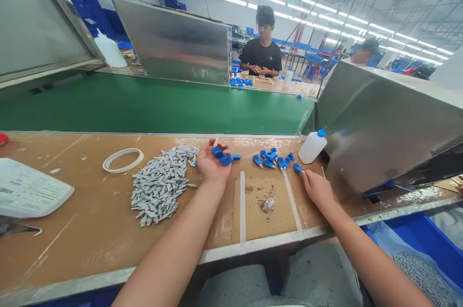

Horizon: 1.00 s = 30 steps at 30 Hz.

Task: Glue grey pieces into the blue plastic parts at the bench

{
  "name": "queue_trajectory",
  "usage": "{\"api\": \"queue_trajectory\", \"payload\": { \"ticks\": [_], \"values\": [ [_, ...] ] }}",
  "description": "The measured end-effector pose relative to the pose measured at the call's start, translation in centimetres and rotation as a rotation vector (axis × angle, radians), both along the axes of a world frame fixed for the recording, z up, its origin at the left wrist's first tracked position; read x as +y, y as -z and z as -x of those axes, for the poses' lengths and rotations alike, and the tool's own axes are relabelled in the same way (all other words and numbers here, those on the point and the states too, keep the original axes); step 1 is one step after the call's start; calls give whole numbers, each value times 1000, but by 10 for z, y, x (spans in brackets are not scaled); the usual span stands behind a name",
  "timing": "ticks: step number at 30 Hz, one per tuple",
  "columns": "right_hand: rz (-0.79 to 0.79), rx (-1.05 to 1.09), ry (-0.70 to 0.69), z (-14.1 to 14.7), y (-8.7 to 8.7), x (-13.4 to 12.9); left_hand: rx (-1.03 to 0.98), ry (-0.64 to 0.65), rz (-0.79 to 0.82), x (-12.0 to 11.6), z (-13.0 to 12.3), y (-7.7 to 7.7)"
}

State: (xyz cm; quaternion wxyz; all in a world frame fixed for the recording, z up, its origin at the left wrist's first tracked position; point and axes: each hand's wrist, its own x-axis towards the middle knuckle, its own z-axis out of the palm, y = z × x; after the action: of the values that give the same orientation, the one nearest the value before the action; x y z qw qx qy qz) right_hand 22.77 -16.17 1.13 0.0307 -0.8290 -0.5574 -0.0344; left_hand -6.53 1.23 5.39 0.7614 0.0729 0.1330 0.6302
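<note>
- L hand [212, 165]: palm up, fingers curled loosely round a few blue parts [226, 160]; they sit on palm & fingers, one poking out on R side.
- R hand [318, 186]: thumb + fingertips pinching one blue piece [298, 168] by its near end; rest of it sticks out past the fingertips, toward the loose group.
- Loose blue group [269, 158]: on bench btwn the hands, just beyond the cardboard pad [278, 230]; not touched by either hand.
- Pad: white strips along both sides, round metal pc [268, 206] on it, well apart from both grips.
- Grey pcs [159, 186]: big pile, just L of L hand/forearm; tape roll [123, 160] beside it.
- Squeeze bottle [314, 145]: translucent white w/ blue cap, near R hand; can't tell how full.
- Blue bin [430, 234], lower R, below bench: clear bag [383, 237] inside, w/ lots of small grey bits [423, 273].
- White container [32, 191], far L: printed, partly out of frame; contents n/k.
- Across green belt [162, 104]: co-worker [265, 51] at bench, more blue pcs [241, 81] + another bottle [288, 78] nearby.
</note>
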Motion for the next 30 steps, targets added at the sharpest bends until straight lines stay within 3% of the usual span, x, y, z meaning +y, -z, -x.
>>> {"api": "queue_trajectory", "payload": {
  "ticks": [3, 7, 10, 14, 18, 22, 26, 28, 30],
  "values": [
    [118, -45, 23, -1, -5, 7, 11, 75, 121, 1, 0, 4],
    [225, -42, 15, -3, -14, 16, 30, 292, 33, -5, -10, 16],
    [255, -46, 4, -11, -25, 12, 70, 352, -16, -9, -18, 23],
    [164, -73, 34, -13, -51, 9, 222, 390, -41, -13, -32, 26],
    [-16, -48, 6, 1, -79, 24, 358, 388, -102, -17, -40, 30],
    [-24, -29, -25, 9, -86, 38, 416, 403, -182, -17, -43, 38],
    [-211, 150, -237, 32, -83, 48, 512, 380, -194, -18, -48, 44],
    [-304, 259, -424, 64, -83, 57, 605, 416, -220, -18, -53, 46],
    [-254, 281, -637, 111, -85, 71, 727, 407, -241, -18, -57, 49]
  ]
}}
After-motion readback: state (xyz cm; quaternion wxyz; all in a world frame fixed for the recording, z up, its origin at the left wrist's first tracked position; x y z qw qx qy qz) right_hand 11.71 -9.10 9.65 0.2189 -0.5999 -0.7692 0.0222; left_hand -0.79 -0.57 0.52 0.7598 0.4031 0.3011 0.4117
